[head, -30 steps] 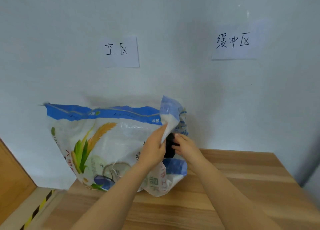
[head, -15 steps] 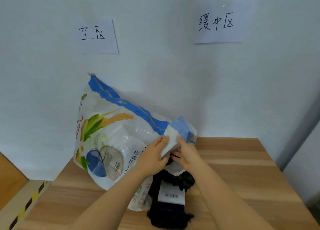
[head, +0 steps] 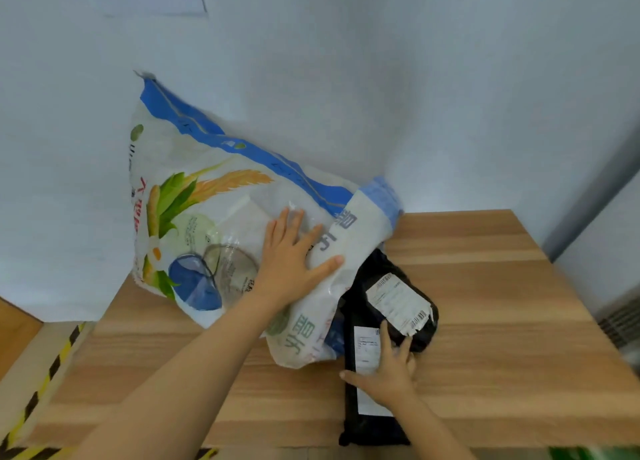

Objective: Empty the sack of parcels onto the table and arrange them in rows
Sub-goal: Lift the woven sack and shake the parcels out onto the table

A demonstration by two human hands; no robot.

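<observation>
Both hands have left the mouth of the sack (head: 214,217), where they were pinched together half a second ago. The left hand (head: 294,255) now lies flat, fingers spread, against the sack's printed side. The right hand (head: 393,373) has dropped to the worktop (head: 502,304) and rests with relaxed, splayed fingers on a long black parcel (head: 370,428); neither hand clamps anything. A second, bulging black parcel (head: 398,300) with a white label has also come out and lies just beyond the right hand's fingertips, touching the long one.

So the emptying has begun, with two parcels out. The sack looks full, leaning against the wall (head: 450,113) with its mouth drooping onto the worktop above the parcels. I judge more parcels remain inside, though none shows through. The long parcel overhangs the near edge slightly and may need pulling back before any row is laid.
</observation>
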